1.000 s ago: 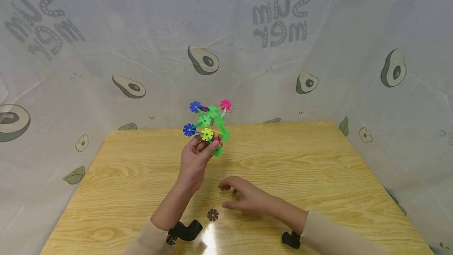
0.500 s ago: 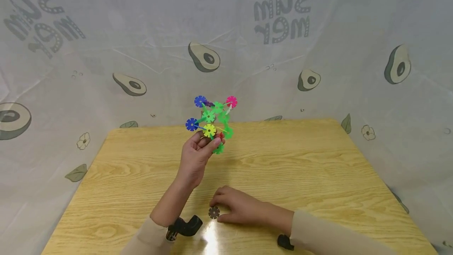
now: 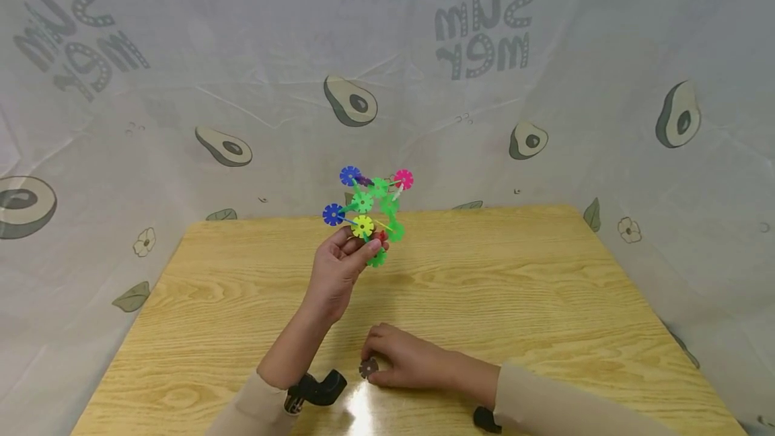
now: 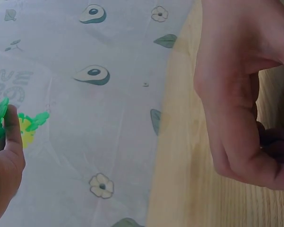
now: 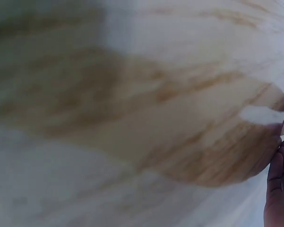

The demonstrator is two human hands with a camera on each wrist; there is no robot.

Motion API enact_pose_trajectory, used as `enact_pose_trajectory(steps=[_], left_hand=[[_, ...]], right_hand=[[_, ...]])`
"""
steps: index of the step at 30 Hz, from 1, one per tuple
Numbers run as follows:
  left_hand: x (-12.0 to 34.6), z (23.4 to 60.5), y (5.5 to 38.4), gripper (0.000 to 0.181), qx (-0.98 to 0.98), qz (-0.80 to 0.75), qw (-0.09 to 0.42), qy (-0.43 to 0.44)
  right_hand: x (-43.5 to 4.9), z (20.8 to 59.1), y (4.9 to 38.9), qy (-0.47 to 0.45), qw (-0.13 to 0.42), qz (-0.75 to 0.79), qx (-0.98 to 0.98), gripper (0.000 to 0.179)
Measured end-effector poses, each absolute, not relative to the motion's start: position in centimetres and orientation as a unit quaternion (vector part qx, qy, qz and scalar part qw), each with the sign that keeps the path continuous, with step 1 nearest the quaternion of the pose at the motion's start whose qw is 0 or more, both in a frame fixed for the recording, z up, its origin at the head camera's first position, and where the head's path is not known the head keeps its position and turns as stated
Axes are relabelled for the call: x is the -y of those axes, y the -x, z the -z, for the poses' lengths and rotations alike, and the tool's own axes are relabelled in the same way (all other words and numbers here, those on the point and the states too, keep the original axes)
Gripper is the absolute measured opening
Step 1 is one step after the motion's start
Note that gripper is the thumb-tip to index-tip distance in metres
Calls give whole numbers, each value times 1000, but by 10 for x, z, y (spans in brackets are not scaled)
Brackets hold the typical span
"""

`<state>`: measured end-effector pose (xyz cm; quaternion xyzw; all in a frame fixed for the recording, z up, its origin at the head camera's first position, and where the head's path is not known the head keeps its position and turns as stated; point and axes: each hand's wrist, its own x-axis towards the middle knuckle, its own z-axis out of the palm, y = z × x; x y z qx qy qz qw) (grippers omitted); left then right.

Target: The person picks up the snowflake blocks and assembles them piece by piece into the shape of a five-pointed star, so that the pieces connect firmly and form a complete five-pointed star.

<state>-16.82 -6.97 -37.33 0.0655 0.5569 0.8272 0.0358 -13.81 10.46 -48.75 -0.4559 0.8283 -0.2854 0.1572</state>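
My left hand [image 3: 334, 278] holds up a toy built of interlocking notched plastic discs [image 3: 357, 223] above the table. Green, blue, yellow, pink, white and red discs show in it, with the thumb and fingers pinching its lower part. At the left edge of the left wrist view, green and yellow discs [image 4: 27, 133] stick out past the fingers. Low over the tabletop, my right hand [image 3: 414, 360] pinches a single dark brown notched disc [image 3: 366, 370] between thumb and fingers. The right wrist view catches only part of that hand [image 5: 279, 184] at its right edge.
The wood-grain table [image 3: 514, 288] spreads under both hands. A pale curtain printed with avocados [image 3: 424, 120] surrounds its back and sides. Black camera mounts [image 3: 321, 387] sit at both wrists, and a bright glare spot lies near the front.
My right hand has moved left and down to the brown disc and closed its fingers on it. The left hand with the disc toy has shifted slightly right in view.
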Motion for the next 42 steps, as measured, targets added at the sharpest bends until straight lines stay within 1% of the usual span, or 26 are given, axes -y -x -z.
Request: enact_pose_trajectory(steps=[3, 6, 9, 11, 15, 17, 23, 27, 32, 36, 42], left_hand=[[70, 374, 168, 40, -553, -829, 38, -71], [70, 374, 168, 41, -553, -829, 41, -72], [71, 375, 168, 41, -553, -830, 42, -68], [70, 375, 168, 41, -552, -830, 44, -66], [70, 375, 168, 40, -552, -829, 47, -68], [70, 375, 168, 39, -555, -827, 48, -68], [70, 376, 168, 40, -565, -821, 48, -67], [69, 376, 168, 40, -562, -823, 50, -67], [69, 377, 169, 37, -556, -827, 57, -68], [69, 378, 169, 37, -557, -826, 59, -67], [68, 378, 169, 40, -565, -820, 61, -64]], right_hand=[[-105, 487, 138, 446, 156, 291, -832, 17], [-109, 482, 140, 405, 185, 321, -836, 18], [-116, 473, 145, 370, 202, 364, -831, 21], [-122, 468, 150, 365, 193, 383, -826, 22], [-133, 454, 160, 379, 128, 400, -825, 25], [-140, 446, 165, 384, 89, 401, -827, 26], [-159, 419, 175, 383, -52, 387, -837, 24], [-168, 402, 182, 378, -117, 375, -838, 25], [-173, 382, 191, 387, -184, 353, -832, 29], [-172, 369, 198, 401, -223, 342, -820, 32], [-163, 355, 202, 422, -235, 321, -815, 34]])
